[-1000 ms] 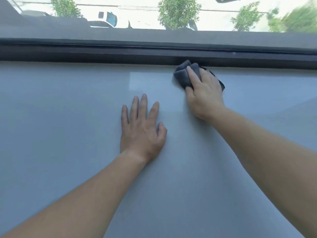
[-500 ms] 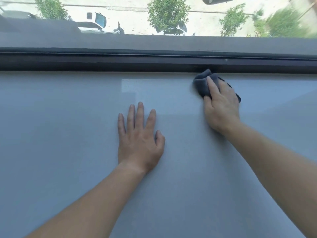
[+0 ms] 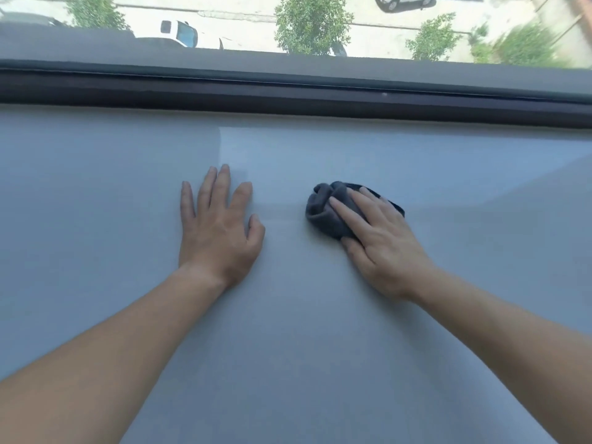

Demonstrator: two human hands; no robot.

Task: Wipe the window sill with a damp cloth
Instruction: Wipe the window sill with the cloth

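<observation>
The cloth had moved. Before, it was at the far edge of the sill, right by the dark frame. Now it sat nearer, out on the middle of the sill. The right grip had come back with it. Its fingers lay straight on top of the bunched cloth and pressed it down, not curled round it. The left grip had stayed flat on the sill, fingers spread, holding nothing, just left of the cloth.
</observation>
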